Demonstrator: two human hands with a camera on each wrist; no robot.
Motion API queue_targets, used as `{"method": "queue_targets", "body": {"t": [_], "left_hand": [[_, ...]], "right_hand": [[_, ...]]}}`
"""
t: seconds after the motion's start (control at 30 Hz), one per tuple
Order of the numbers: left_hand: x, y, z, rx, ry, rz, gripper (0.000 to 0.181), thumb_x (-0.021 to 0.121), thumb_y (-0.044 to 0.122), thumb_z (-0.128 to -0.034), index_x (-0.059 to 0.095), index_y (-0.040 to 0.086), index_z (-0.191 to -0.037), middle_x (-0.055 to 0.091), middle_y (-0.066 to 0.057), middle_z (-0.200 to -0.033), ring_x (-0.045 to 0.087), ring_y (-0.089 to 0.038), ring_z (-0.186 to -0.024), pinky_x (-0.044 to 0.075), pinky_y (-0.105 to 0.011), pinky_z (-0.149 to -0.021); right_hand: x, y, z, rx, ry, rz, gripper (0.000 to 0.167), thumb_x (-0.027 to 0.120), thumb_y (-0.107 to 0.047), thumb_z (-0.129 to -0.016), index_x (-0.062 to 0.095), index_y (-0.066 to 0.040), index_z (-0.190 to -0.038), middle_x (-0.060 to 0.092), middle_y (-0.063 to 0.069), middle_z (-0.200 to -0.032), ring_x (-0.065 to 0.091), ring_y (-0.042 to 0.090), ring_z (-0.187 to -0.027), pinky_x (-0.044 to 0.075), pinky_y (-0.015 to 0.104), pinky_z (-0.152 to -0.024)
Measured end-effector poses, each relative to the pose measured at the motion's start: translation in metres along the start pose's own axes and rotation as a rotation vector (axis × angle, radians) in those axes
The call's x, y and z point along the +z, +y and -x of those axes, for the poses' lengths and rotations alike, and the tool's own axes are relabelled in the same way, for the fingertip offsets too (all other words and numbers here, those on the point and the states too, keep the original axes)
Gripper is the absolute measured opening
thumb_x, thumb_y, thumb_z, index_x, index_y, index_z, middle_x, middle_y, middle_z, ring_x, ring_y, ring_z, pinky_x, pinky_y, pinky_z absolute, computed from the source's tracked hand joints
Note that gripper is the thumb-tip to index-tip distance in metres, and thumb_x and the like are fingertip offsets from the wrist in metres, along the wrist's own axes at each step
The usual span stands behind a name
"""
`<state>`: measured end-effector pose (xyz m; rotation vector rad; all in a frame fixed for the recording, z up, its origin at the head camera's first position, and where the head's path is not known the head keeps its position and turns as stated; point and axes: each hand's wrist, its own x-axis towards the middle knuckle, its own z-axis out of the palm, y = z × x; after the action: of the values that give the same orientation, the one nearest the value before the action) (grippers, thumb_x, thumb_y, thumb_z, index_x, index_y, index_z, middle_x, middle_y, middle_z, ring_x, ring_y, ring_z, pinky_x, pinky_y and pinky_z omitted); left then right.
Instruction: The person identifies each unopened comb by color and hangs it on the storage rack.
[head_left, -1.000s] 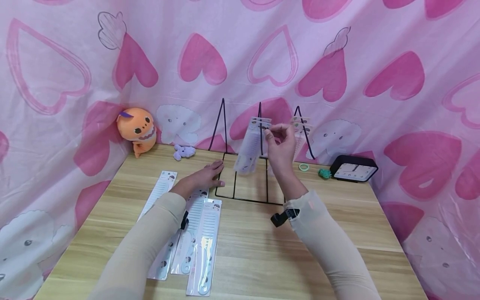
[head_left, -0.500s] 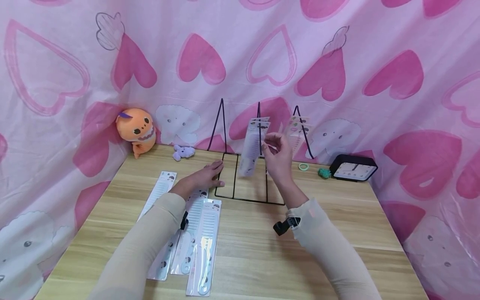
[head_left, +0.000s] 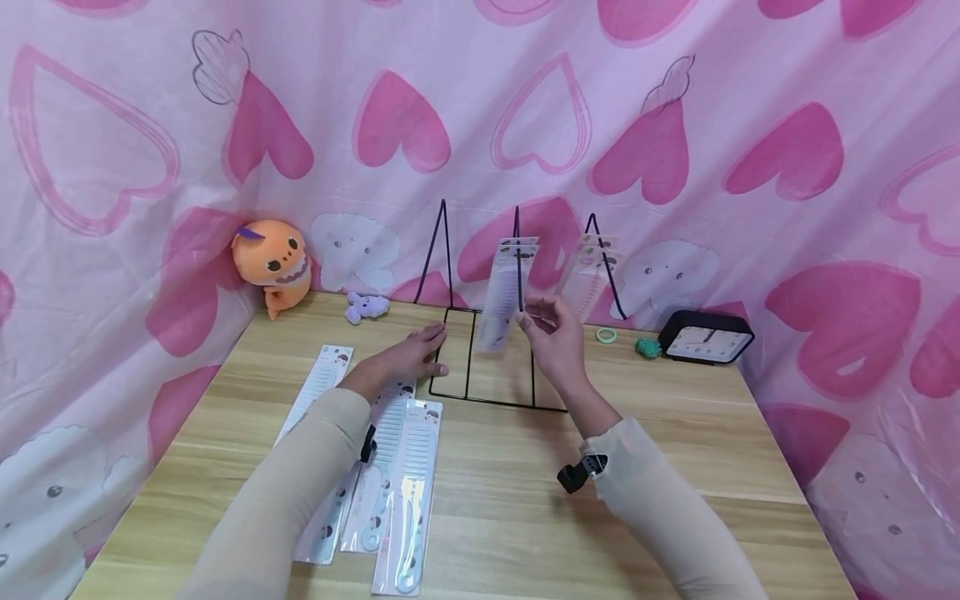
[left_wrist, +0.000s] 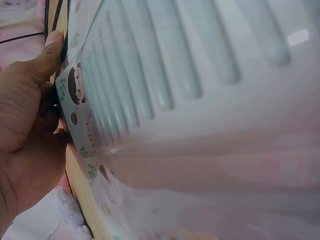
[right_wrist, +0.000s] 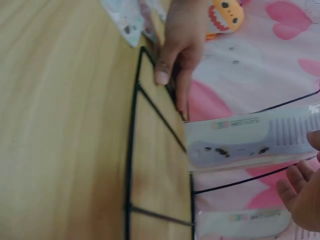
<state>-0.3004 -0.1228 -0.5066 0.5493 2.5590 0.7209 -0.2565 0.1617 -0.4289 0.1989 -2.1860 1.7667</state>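
Head view: the packaged combs hang from the middle prong of a black wire rack, their lower ends over its rectangular base. Your right hand is poised just beside them, near the low end of that prong. Its fingers are loosely bent and the thumb stands apart from them; whether a fingertip touches the wire or a pack you cannot tell. In the right wrist view, the nearest hanging pack shows a lilac comb and small printed figures. To the right, a second group of packs hangs from the right prong.

Your left hand lies palm down at the left edge of the rack's base, fingers extended and touching the wire, gripping nothing. Below your left forearm, three packs with pale blue combs lie on the wooden table, partly covered by your sleeve; the left wrist view shows pale comb teeth under clear wrapping close up.

Farther out, along the back of the table, stand an orange plush toy and a small purple toy at left; at right lie a green ring and a teal object beside a black clock. Behind everything hangs a pink cloth printed with hearts.
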Motion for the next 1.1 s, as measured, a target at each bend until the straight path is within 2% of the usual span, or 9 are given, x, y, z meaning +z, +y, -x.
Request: {"method": "queue_targets", "body": {"t": [0.1,0.23,0.43,0.6,0.8,0.97,1.1], "left_hand": [[0.0,0.001,0.0,0.0,0.003,-0.003,0.089,0.065,0.045,-0.1116,0.014,0.013,-0.178,-0.002,-0.005,-0.189,-0.003,-0.04,-0.175,0.009,-0.057,-0.143],[0.0,0.001,0.001,0.009,0.008,-0.006,0.09,0.065,0.044,-0.1117,0.014,0.012,-0.178,-0.002,-0.007,-0.189,-0.002,-0.04,-0.175,0.009,-0.057,-0.143],[0.0,-0.001,0.0,0.026,0.013,-0.022,0.089,0.065,0.043,-0.112,0.015,0.01,-0.178,-0.001,-0.009,-0.189,-0.001,-0.041,-0.174,0.009,-0.057,-0.143],[-0.001,0.0,0.0,0.01,0.006,-0.009,0.09,0.065,0.044,-0.1116,0.015,0.012,-0.178,-0.001,-0.008,-0.189,-0.002,-0.04,-0.175,0.009,-0.057,-0.143],[-0.002,0.001,0.0,0.005,0.001,-0.003,0.09,0.066,0.044,-0.1115,0.015,0.012,-0.178,-0.001,-0.007,-0.189,-0.002,-0.04,-0.175,0.009,-0.057,-0.142],[-0.002,0.0,-0.001,0.007,0.0,-0.018,0.09,0.066,0.045,-0.1114,0.015,0.011,-0.178,0.0,-0.008,-0.189,-0.001,-0.041,-0.175,0.01,-0.058,-0.142],[-0.001,-0.002,-0.001,0.001,-0.004,-0.023,0.091,0.065,0.048,-0.111,0.014,0.013,-0.178,-0.001,-0.007,-0.189,-0.001,-0.041,-0.174,0.01,-0.059,-0.142]], "right_hand": [[-0.003,0.006,0.006,0.019,-0.024,0.028,0.033,0.079,0.003,-0.099,0.068,0.008,-0.129,0.073,0.027,-0.127,0.072,0.038,-0.12,0.064,0.043,-0.109],[-0.006,0.015,0.014,0.038,-0.059,0.052,0.032,0.08,0.004,-0.098,0.069,0.009,-0.128,0.072,0.03,-0.129,0.072,0.045,-0.123,0.063,0.051,-0.11],[-0.01,0.028,0.031,0.078,-0.109,0.115,0.034,0.081,-0.001,-0.099,0.071,0.007,-0.13,0.072,0.03,-0.133,0.072,0.045,-0.125,0.06,0.057,-0.113],[-0.012,0.036,0.044,0.091,-0.204,0.185,0.035,0.081,-0.004,-0.1,0.071,0.007,-0.132,0.073,0.03,-0.132,0.073,0.043,-0.123,0.06,0.059,-0.112],[-0.004,0.042,0.052,0.053,-0.345,0.274,0.034,0.082,-0.006,-0.099,0.073,0.006,-0.129,0.077,0.024,-0.119,0.076,0.036,-0.11,0.067,0.051,-0.099],[0.011,0.044,0.062,0.076,-0.484,0.344,0.039,0.084,-0.01,-0.099,0.073,0.005,-0.133,0.08,0.013,-0.112,0.077,0.026,-0.104,0.068,0.039,-0.095],[0.027,0.045,0.07,0.047,-0.569,0.392,0.036,0.084,-0.013,-0.099,0.074,0.003,-0.131,0.079,0.01,-0.109,0.075,0.019,-0.099,0.067,0.033,-0.092]]}}
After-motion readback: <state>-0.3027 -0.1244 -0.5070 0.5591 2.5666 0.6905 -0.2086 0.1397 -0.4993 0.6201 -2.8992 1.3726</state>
